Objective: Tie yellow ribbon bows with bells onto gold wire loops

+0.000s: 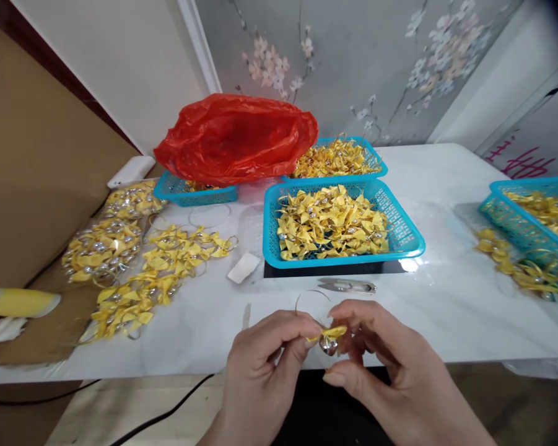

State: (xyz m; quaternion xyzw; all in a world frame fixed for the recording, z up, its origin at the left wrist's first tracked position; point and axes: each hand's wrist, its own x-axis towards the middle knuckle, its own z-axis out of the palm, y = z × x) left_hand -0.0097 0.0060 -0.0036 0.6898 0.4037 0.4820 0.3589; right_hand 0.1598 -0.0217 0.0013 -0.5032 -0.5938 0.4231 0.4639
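Observation:
A small yellow ribbon bow with a shiny silver bell (329,344) is held just over the near edge of the table. My left hand (272,359) pinches the bow's left side between thumb and forefinger. Thin gold cord loops up behind the fingertips. My right hand (385,359) is curled close around the right side of the bow, its thumb and forefinger apart; whether its other fingertips touch the ribbon, I cannot tell. Thread snips (348,285) lie on the table just beyond my hands.
A blue basket (344,262) heaped with similar bows stands ahead, with more blue baskets behind and at right (515,207). A red plastic bag (235,139) covers one. Loose bows (167,266) and bagged ones (104,248) lie left. A white paper scrap (243,267) lies centre.

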